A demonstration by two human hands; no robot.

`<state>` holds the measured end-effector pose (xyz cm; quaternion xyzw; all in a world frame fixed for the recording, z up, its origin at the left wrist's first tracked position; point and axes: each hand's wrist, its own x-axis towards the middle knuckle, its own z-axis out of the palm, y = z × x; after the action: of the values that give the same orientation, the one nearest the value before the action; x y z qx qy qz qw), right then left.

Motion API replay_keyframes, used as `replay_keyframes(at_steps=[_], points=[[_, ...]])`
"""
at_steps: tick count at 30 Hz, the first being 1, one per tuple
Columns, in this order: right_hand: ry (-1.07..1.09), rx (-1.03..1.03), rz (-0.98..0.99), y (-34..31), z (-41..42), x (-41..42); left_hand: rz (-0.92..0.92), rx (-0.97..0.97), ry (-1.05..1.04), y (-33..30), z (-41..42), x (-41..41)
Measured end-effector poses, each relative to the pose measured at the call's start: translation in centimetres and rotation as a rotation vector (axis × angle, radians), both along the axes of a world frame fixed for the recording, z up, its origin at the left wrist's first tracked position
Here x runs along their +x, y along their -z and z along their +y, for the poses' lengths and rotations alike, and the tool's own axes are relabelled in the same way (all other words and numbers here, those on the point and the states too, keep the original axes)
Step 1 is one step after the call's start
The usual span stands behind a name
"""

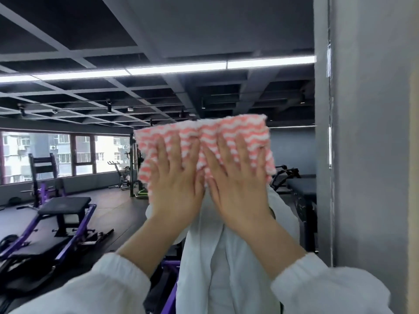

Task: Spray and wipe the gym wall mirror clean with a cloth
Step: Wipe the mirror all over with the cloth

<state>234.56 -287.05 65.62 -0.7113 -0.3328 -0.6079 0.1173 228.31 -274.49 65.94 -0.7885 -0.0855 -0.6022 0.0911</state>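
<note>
Near the mirror's right edge, beside the grey pillar, both hands, left and right, press flat, fingers spread, on the striped cloth; weight bench reflected left

Pink-and-white striped cloth, spread flat, seemingly touching wall mirror, upper centre

Dark grid ceiling with light strips, windows, purple bench, grey pillar.

single head-worn view, facing the wall mirror straight on, very close, angled slightly upward
</note>
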Motion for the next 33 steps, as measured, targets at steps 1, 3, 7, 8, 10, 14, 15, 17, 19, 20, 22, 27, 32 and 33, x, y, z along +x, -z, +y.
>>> replay_keyframes(at_steps=[1,3,7,8,10,14,15,17,19,20,22,27,32,33], points=[[0.037,0.030,0.024,0.9,-1.0,0.3,0.017,0.038,0.006,0.2,-0.9,0.4],[0.105,0.112,0.099,2.7,-3.0,1.2,0.062,0.141,0.014,0.8,-2.9,1.4],[0.127,0.171,0.257,3.3,-6.1,2.1,0.077,0.238,0.030,0.0,-5.6,2.9],[0.113,0.155,0.273,2.3,-6.3,2.3,0.060,0.236,0.021,-0.9,-5.6,3.1],[0.093,0.132,0.284,-0.4,-6.4,2.5,0.030,0.238,-0.007,-3.1,-5.2,3.3],[0.106,0.150,0.217,-7.8,-5.6,2.3,0.010,0.257,-0.042,-8.6,-3.7,2.9],[0.110,0.150,0.210,-9.5,-5.4,2.2,0.017,0.262,-0.048,-10.0,-3.6,2.7],[0.101,0.140,0.201,-12.8,-5.1,2.1,0.057,0.251,-0.059,-13.0,-3.4,2.3],[0.108,0.117,0.163,-15.8,-5.3,1.9,0.103,0.208,-0.117,-16.0,-3.7,2.1],[0.113,0.100,0.136,-17.2,-5.4,1.9,0.114,0.177,-0.143,-17.5,-3.9,2.1],[0.129,0.071,0.102,-19.6,-6.0,2.2,0.105,0.104,-0.153,-20.3,-4.7,2.2],[0.157,0.103,0.166,-23.0,-7.5,2.9,0.032,0.060,-0.092,-23.3,-6.5,2.9],[0.132,0.202,0.248,-18.8,-6.8,2.2,0.042,0.122,-0.039,-19.6,-7.0,2.8],[0.135,0.219,0.254,-17.6,-6.6,1.9,0.048,0.135,-0.028,-18.6,-7.0,2.7]])
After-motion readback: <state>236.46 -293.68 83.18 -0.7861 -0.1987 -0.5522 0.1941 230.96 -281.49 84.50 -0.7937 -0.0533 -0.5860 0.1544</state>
